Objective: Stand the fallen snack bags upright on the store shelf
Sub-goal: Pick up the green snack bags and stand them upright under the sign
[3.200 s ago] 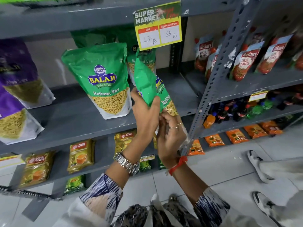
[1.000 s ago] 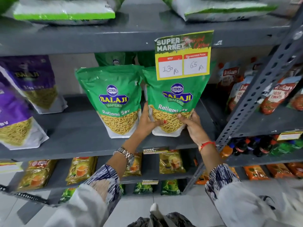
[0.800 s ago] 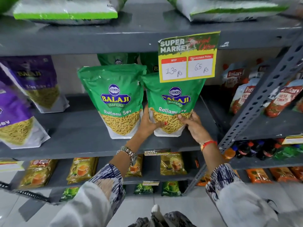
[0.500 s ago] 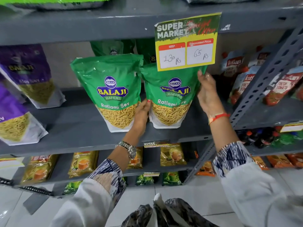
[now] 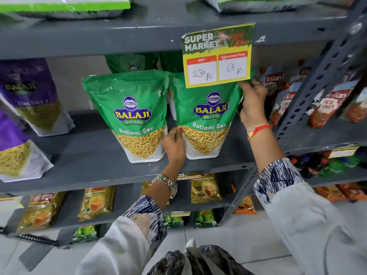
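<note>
now the right-hand ratlami sev bag (image 5: 206, 116) stands upright near the shelf's (image 5: 95, 165) front edge, touching its twin (image 5: 135, 116). the right hand (image 5: 253, 104) has climbed to pinch its top corner; the left hand (image 5: 174, 145) grips its lower edge. it looks nearly settled.

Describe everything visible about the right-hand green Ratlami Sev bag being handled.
The right green bag is a glossy plastic pouch with a Balaji Wafers logo and a clear lower window showing yellow sev. It stands upright on the grey shelf. The left hand holds its lower left edge, the right hand its upper right; the price sign covers its top.
</note>
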Available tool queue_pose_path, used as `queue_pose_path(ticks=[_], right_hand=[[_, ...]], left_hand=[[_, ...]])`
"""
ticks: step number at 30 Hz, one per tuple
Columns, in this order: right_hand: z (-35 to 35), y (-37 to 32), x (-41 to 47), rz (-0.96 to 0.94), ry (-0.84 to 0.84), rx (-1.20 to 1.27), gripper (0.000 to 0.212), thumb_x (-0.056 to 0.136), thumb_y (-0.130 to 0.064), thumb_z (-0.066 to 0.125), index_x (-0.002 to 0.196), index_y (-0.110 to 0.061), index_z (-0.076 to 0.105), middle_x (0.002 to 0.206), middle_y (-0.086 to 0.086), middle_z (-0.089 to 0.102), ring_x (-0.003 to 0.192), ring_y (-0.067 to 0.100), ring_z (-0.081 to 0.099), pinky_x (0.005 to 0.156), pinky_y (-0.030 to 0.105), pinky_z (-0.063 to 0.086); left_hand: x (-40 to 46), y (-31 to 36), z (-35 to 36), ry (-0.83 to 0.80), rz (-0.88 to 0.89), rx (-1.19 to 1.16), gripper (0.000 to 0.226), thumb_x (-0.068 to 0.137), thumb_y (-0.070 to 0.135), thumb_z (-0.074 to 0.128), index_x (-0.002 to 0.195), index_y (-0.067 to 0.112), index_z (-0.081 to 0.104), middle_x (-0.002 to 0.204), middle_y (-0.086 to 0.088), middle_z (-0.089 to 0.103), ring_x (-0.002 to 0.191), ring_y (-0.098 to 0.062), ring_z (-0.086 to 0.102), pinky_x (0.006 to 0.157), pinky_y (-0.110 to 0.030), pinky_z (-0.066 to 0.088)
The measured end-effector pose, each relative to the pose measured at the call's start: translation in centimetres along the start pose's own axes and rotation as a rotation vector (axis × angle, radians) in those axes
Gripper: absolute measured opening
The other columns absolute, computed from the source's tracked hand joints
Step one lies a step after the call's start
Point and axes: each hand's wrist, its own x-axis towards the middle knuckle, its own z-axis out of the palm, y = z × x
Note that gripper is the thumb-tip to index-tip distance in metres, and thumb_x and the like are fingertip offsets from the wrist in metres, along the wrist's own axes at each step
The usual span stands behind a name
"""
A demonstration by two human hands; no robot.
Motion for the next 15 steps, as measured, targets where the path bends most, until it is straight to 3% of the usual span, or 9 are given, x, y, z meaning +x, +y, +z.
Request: queue_pose_path(ticks=[3,5,7,8,10,13,15], right_hand=[[0.0,-0.1,0.0,0.035,-0.026,-0.043,0.012,0.091,-0.004,0.056,0.096,-0.01,0.065,0.081,-0.01,0.076,0.081,0.006,0.07,0.073,0.023,0.054],[-0.5,0.0,-0.2,0.086,-0.044,-0.07,0.013,0.095,-0.023,0.052,0.1,-0.02,0.064,0.092,-0.011,0.075,0.091,0.007,0.069,0.081,0.027,0.054],[-1.4,0.9,-1.2,0.174,-0.08,-0.112,0.031,0.098,-0.046,0.037,0.11,-0.03,0.061,0.107,-0.011,0.07,0.103,0.008,0.064,0.088,0.028,0.052],[-2.2,1.8,-1.8,0.237,-0.104,-0.118,0.042,0.097,-0.054,0.029,0.118,-0.032,0.058,0.114,-0.009,0.067,0.109,0.009,0.061,0.091,0.029,0.05],[-3.3,3.9,-3.5,0.357,-0.156,-0.123,0.054,0.093,-0.063,0.021,0.127,-0.034,0.053,0.131,-0.003,0.061,0.123,0.015,0.054,0.104,0.039,0.042],[-4.1,6.1,-6.1,0.482,-0.233,-0.172,0.044,0.093,-0.063,0.017,0.111,-0.048,0.055,0.146,-0.001,0.047,0.133,0.018,0.044,0.116,0.048,0.026],[-4.1,6.7,-7.3,0.478,-0.228,-0.181,0.039,0.097,-0.056,0.016,0.111,-0.047,0.051,0.14,-0.006,0.05,0.121,0.009,0.052,0.11,0.037,0.033]], left_hand=[[-0.3,0.0,-0.3,-0.055,-0.01,-0.085,0.021,0.095,0.013,0.046,0.076,0.012,0.054,0.059,0.008,0.039,0.052,0.003,0.034,0.051,-0.011,0.029],[-0.8,-0.2,-0.6,-0.114,-0.079,-0.155,0.021,0.097,0.016,0.041,0.091,0.007,0.059,0.069,0.008,0.047,0.062,0.009,0.042,0.066,-0.013,0.037],[-1.0,-1.1,-0.7,-0.174,-0.226,-0.252,0.031,0.098,0.023,0.036,0.119,0.007,0.053,0.105,0.005,0.056,0.1,0.001,0.051,0.094,-0.023,0.038],[-1.0,-1.4,-0.7,-0.202,-0.297,-0.279,0.036,0.098,0.029,0.035,0.127,0.011,0.046,0.124,0.002,0.051,0.121,-0.01,0.047,0.107,-0.028,0.033],[-0.9,-1.8,-0.7,-0.238,-0.4,-0.319,0.048,0.097,0.035,0.034,0.139,0.011,0.034,0.146,-0.004,0.037,0.138,-0.019,0.031,0.117,-0.034,0.022],[-0.9,-1.9,-0.6,-0.292,-0.379,-0.334,0.045,0.099,0.029,0.033,0.138,0.007,0.036,0.142,-0.002,0.042,0.131,-0.016,0.039,0.11,-0.026,0.033],[-1.4,-1.5,-0.6,-0.327,-0.337,-0.331,0.037,0.099,0.024,0.031,0.131,0.008,0.043,0.128,0.0,0.049,0.116,-0.012,0.047,0.09,-0.016,0.045]])
